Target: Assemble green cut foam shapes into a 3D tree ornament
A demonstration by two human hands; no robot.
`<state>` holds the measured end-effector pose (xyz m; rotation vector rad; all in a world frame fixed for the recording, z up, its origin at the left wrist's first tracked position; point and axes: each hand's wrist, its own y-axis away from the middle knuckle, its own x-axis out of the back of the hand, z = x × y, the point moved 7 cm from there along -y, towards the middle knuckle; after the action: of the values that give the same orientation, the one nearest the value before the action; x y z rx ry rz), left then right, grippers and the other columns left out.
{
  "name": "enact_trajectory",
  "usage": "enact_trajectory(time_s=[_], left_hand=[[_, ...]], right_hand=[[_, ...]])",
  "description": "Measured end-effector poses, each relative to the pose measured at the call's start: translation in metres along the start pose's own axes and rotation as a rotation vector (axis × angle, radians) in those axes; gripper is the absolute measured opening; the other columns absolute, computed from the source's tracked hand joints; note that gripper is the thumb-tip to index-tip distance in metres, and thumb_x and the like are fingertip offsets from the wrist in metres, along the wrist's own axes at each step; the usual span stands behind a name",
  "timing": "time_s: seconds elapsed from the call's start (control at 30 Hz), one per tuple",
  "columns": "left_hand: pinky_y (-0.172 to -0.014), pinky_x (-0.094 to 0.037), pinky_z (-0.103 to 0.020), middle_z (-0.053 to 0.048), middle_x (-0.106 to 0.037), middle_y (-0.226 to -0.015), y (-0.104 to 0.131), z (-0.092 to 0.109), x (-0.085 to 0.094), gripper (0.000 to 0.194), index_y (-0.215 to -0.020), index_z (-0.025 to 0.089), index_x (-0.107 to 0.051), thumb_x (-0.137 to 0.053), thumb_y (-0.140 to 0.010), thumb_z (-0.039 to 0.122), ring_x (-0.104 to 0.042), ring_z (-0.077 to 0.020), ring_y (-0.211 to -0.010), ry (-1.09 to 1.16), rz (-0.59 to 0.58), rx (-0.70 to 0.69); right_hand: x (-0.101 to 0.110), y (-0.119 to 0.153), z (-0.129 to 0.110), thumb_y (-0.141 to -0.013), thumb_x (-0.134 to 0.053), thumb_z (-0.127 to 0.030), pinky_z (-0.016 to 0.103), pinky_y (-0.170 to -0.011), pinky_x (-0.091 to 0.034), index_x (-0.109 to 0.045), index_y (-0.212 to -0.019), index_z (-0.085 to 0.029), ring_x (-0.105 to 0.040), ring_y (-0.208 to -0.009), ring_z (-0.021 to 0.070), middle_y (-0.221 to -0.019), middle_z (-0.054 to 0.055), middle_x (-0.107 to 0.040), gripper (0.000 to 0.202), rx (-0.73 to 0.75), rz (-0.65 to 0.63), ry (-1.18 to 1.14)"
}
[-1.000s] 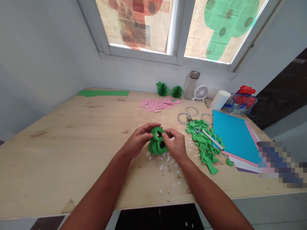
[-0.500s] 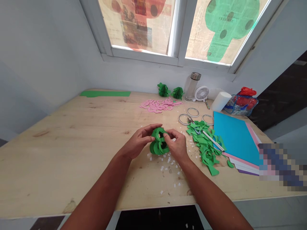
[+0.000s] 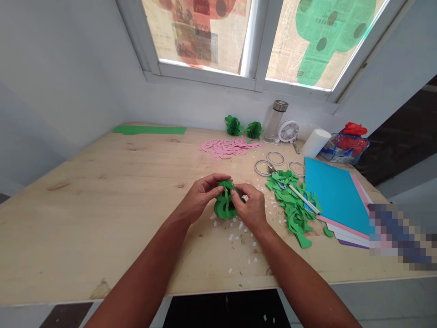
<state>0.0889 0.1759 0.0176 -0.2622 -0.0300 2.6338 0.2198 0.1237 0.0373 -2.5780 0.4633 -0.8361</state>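
Between my two hands, low over the wooden table, is a layered green paper ornament [image 3: 223, 209] with rounded lobes and open loops. My left hand [image 3: 204, 193] is closed on its upper left side, thumb toward the front. On the upper right, my right hand [image 3: 251, 202] pinches the paper layers with thumb and fingers. Two similar green paper ornaments [image 3: 233, 125] stand against the back wall. Small white paper bits [image 3: 235, 237] are scattered beneath and in front of my hands.
To the right are green paper scraps [image 3: 295, 214] with scissors [image 3: 273, 171] and a white pen [image 3: 303, 199] on them, tape rolls [image 3: 275, 158] and coloured sheets [image 3: 337, 196]. Pink cut-outs [image 3: 227, 148], a bottle [image 3: 276, 120], a small fan [image 3: 288, 132] and a green strip [image 3: 150, 130] are farther back.
The openings at the front of the ornament have narrowed, and its layers are drawn together at the top between my fingers. Both hands stay in nearly the same place.
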Motion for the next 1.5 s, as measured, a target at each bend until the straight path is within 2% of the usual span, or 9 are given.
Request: enact_trajectory(time_s=[0.5,0.77,1.0,1.33,1.5], left_hand=[[-0.075,-0.05,-0.027,-0.005,-0.07,-0.095,-0.001,-0.001,-0.002,0.031,-0.095,0.02,-0.07,-0.076,-0.068,0.033,-0.064,-0.018,-0.085,0.01,0.054,-0.013],[-0.072,-0.049,-0.024,-0.005,-0.07,-0.093,-0.003,-0.005,-0.002,0.03,-0.093,0.019,-0.07,-0.078,-0.066,0.03,-0.063,-0.016,-0.083,0.042,0.033,-0.021],[-0.069,-0.048,-0.022,-0.004,-0.068,-0.088,-0.004,-0.004,-0.001,0.028,-0.091,0.018,-0.069,-0.078,-0.066,0.03,-0.061,-0.0141,-0.078,0.056,0.016,-0.011],[-0.064,-0.048,-0.024,-0.003,-0.067,-0.081,-0.005,-0.001,0.005,0.024,-0.082,0.017,-0.067,-0.079,-0.064,0.027,-0.061,-0.0143,-0.072,0.059,0.104,-0.073],[-0.065,-0.049,-0.024,-0.004,-0.067,-0.084,-0.005,0.003,0.011,0.023,-0.083,0.017,-0.066,-0.078,-0.064,0.024,-0.061,-0.0143,-0.073,0.093,0.153,-0.104]], right_hand=[[-0.001,0.002,-0.004,-0.079,-0.054,-0.022,0.03,-0.067,-0.048,-0.069,-0.081,-0.019,-0.06,-0.067,0.017,-0.075,0.005,-0.07,0.015,0.07,0.019,0.013],[-0.002,0.002,-0.004,-0.077,-0.053,-0.02,0.03,-0.067,-0.049,-0.068,-0.08,-0.018,-0.061,-0.067,0.0171,-0.074,0.005,-0.069,0.016,0.084,0.009,-0.008],[-0.003,0.002,-0.006,-0.081,-0.053,-0.023,0.031,-0.069,-0.049,-0.068,-0.082,-0.019,-0.061,-0.07,0.0175,-0.077,0.006,-0.07,0.016,0.121,-0.034,-0.055],[-0.008,0.002,0.003,-0.079,-0.054,-0.023,0.03,-0.07,-0.049,-0.067,-0.094,-0.018,-0.062,-0.074,0.0172,-0.083,0.005,-0.07,0.02,-0.012,-0.084,-0.075],[-0.009,0.003,0.0,-0.079,-0.054,-0.023,0.029,-0.072,-0.049,-0.067,-0.095,-0.02,-0.063,-0.079,0.0176,-0.087,0.004,-0.071,0.02,-0.006,-0.104,-0.084]])
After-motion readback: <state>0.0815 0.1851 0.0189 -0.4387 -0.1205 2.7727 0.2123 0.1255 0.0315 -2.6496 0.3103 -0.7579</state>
